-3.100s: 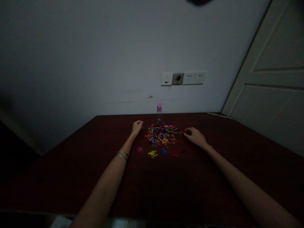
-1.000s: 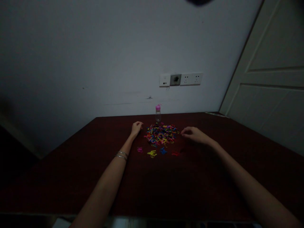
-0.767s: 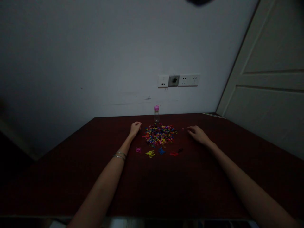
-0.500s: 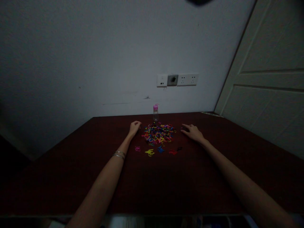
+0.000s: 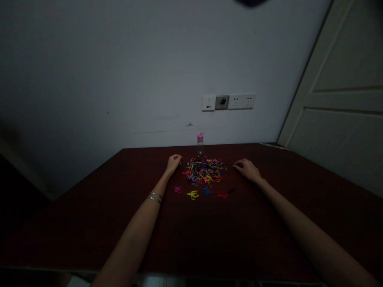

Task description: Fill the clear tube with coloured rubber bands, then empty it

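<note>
A heap of small coloured plastic clips, shaped like tiny safety pins, lies mid-table. To its left my left hand rests on the tabletop with curled fingers; their inner side is hidden. On the heap's right my right hand has thumb and forefinger brought together, and anything between the tips is too small to make out. In front of the heap lie separate groups of clips: pink, yellow, blue, red and dark.
Behind the heap stands a clear bottle with a pink cap. The dark red table meets a pale wall carrying a row of sockets. A panelled door borders the right side. The light is dim.
My right thumb and forefinger, apart beside a tiny clip-like piece before, have come together, and that piece no longer shows. My left hand stays beside the heap. The whole view has shifted slightly.
</note>
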`<move>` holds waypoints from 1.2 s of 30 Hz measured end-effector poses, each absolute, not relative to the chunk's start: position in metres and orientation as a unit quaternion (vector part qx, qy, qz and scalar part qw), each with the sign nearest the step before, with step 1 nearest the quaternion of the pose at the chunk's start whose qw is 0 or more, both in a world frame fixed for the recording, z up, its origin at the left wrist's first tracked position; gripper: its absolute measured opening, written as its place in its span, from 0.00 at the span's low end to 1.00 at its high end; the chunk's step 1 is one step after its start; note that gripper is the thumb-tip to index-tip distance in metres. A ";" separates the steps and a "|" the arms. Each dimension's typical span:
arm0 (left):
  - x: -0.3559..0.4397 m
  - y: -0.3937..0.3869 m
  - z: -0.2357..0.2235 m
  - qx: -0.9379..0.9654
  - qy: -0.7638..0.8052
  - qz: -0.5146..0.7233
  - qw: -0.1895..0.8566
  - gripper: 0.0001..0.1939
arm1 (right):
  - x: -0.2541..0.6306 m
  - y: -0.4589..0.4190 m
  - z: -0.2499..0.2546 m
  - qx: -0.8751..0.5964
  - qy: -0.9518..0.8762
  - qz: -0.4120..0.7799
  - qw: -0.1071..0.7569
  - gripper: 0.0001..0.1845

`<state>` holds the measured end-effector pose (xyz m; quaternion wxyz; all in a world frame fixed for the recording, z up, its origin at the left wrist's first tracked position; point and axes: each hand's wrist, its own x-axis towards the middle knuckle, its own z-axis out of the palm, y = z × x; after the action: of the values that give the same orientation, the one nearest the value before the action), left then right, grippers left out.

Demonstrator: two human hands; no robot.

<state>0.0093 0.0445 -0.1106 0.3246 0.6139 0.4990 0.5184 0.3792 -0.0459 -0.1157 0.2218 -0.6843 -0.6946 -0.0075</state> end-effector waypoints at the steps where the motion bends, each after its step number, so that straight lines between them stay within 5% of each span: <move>1: 0.009 0.044 -0.111 0.614 0.500 0.518 0.324 0.09 | 0.379 -0.045 -0.116 -0.686 -0.692 -0.007 0.225 0.15; 12: 0.009 0.038 -0.108 0.618 0.504 0.513 0.319 0.10 | 0.368 -0.052 -0.113 -0.678 -0.690 -0.020 0.252 0.12; 21: 0.009 0.036 -0.106 0.617 0.501 0.514 0.323 0.11 | 0.283 -0.079 -0.076 -0.455 -0.787 0.007 0.417 0.07; 27: 0.009 0.036 -0.106 0.620 0.498 0.513 0.322 0.10 | 0.190 -0.118 -0.059 -0.294 -0.884 0.125 0.340 0.04; 36: 0.009 0.031 -0.099 0.623 0.506 0.487 0.345 0.09 | 0.162 -0.109 -0.072 -0.256 -0.916 0.148 0.272 0.05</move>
<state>0.0093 0.0315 -0.0994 0.3448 0.6233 0.5058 0.4867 0.1621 -0.1094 -0.0718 0.2715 -0.2563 -0.9158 0.1480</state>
